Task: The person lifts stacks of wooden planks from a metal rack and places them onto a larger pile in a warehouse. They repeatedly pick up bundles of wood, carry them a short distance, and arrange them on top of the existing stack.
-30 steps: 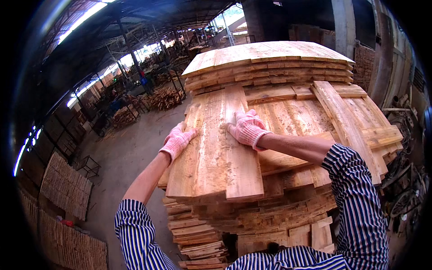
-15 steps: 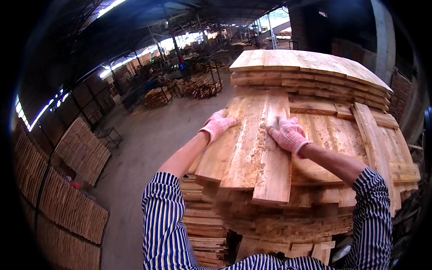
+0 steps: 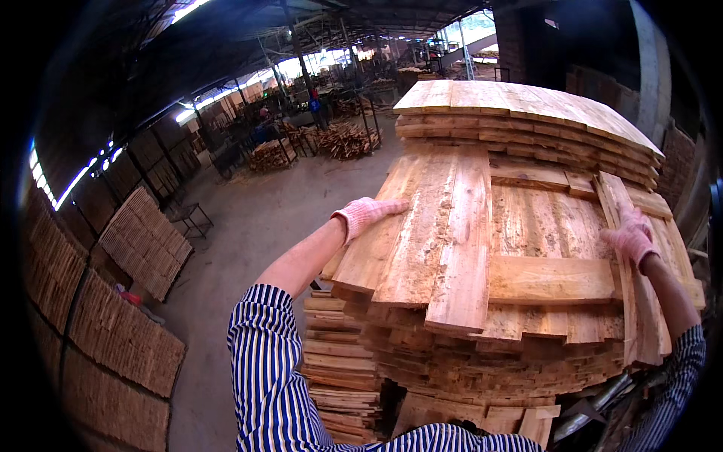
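Both my hands wear pink knitted gloves. My left hand (image 3: 370, 215) grips the left edge of a row of wooden boards (image 3: 429, 226), its thumb laid over the top face and its other fingers mostly hidden. These boards lie side by side on a large stack, their near ends uneven and sawdust scattered over them. At the right of the stack my right hand (image 3: 634, 236) is closed across a long, narrow wooden board (image 3: 636, 301) that runs from near to far. A short crosswise board (image 3: 550, 279) lies flat between the two.
Behind rises a higher layered pile of boards (image 3: 520, 98). Lower stacked slats (image 3: 339, 361) stand below at the near left. Slatted wood panels (image 3: 120, 331) lean along the left side. Concrete floor (image 3: 248, 241) stretches toward heaps of wood (image 3: 343, 141). A metal tube (image 3: 595, 407) shows at lower right.
My right hand has left the row of boards and moved right onto the long narrow board. My left hand stays at the row's left edge. The crosswise board now shows fully.
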### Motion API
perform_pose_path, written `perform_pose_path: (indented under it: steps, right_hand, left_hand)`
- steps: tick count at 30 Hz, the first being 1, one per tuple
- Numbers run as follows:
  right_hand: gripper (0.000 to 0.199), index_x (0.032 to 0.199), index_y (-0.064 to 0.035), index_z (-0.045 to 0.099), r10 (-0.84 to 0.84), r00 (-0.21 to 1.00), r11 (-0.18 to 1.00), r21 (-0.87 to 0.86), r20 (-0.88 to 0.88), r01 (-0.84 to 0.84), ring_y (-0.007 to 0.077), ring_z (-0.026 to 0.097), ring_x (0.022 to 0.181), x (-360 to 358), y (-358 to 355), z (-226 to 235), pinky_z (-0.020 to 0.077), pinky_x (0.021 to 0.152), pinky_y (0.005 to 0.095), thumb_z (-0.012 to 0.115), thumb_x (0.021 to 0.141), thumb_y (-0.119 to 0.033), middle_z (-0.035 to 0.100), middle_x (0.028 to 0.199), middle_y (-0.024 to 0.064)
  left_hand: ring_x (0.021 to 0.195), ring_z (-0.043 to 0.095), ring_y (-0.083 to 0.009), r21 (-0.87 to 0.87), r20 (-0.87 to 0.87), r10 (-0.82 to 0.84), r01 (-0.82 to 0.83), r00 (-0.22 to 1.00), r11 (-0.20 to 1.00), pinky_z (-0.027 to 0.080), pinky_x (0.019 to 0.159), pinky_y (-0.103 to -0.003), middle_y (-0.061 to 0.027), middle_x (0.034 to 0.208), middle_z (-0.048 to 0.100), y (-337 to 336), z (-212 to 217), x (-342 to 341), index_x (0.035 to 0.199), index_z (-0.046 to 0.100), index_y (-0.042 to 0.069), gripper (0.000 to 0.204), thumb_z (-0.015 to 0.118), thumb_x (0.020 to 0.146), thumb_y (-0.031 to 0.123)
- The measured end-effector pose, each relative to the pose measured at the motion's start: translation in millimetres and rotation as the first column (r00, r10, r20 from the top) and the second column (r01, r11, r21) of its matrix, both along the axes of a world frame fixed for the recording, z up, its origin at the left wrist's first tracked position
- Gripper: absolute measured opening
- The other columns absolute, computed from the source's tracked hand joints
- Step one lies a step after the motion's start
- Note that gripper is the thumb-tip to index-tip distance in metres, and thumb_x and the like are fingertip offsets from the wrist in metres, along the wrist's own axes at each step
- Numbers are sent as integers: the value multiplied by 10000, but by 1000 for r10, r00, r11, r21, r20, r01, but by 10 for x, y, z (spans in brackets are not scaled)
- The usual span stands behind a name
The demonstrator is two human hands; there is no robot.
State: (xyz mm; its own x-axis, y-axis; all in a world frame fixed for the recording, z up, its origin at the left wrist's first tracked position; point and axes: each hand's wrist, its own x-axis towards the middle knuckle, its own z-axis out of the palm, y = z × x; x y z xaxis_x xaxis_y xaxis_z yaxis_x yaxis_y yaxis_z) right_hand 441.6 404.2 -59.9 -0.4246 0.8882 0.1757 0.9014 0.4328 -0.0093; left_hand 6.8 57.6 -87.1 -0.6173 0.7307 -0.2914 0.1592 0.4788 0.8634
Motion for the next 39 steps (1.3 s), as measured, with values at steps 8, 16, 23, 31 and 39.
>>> perform_pose_path:
  steps: [8,16,23,31,39]
  right_hand:
    - [836,1380,-21,544,-85,990,996,15,-109,87,420,578,1226,162,322,-23,476,1026,482,733,750,-537,601,1311,298]
    - [444,1118,-62,639,508,837,859,181,-204,-478,386,640,1029,-875,-511,85,530,824,501,659,815,-386,668,1082,231]
    - [389,1170,-85,739,453,891,884,-114,-33,-454,420,694,1069,-2162,-463,-310,588,772,563,494,991,-329,680,1284,199]
    - [832,1505,-46,451,220,975,953,-221,25,-210,360,634,1194,-768,-182,167,566,890,498,614,865,-552,591,1378,253]
    - [1008,1495,-61,459,-6,1000,987,-162,30,11,379,614,1198,-178,228,15,534,945,510,658,743,-702,602,1348,246]
  left_hand:
    - [913,734,-239,-37,75,61,-58,995,998,603,804,-366,-169,1081,738,95,-7,8,1186,692,-58,729,847,788,533]
    - [887,728,-218,7,-42,69,-69,997,998,594,797,-345,-160,1100,735,-104,-5,38,1252,657,-38,659,786,865,478]
    - [877,723,-198,3,81,49,-49,996,999,579,812,-325,-135,1110,739,190,25,171,1306,658,-1,637,758,896,477]
    - [801,724,-207,27,149,93,-98,984,995,594,757,-346,-132,1042,742,6,-75,-40,1237,654,-28,584,762,907,441]
    - [796,739,-224,66,203,87,-102,975,993,625,729,-382,-151,1024,744,87,-60,57,1221,635,-50,535,753,926,381]
